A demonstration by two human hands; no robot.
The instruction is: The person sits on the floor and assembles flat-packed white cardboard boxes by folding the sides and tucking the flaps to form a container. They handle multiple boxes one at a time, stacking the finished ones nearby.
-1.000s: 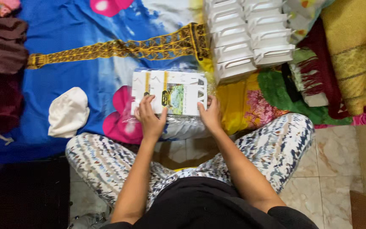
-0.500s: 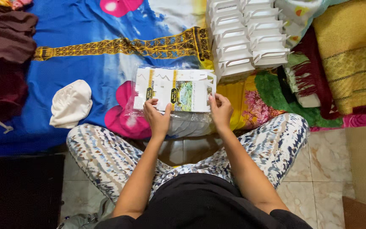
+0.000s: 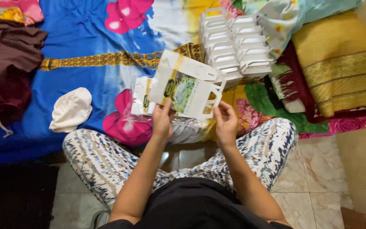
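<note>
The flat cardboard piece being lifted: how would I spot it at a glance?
Find the blue bedsheet, then the plastic-wrapped stack of flat cartons at its near edge. The flat white carton is above it, tilted, pinched by the left hand; unlike the others, it is raised.

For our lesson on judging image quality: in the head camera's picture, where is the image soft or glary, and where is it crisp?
Head view: even indoor light with soft shadows; the flat white printed cardboard sheet raised by the left hand and right hand looks slightly motion-blurred; the clear plastic wrapper beneath glints; the blue patterned bedsheet stays crisp.
</note>
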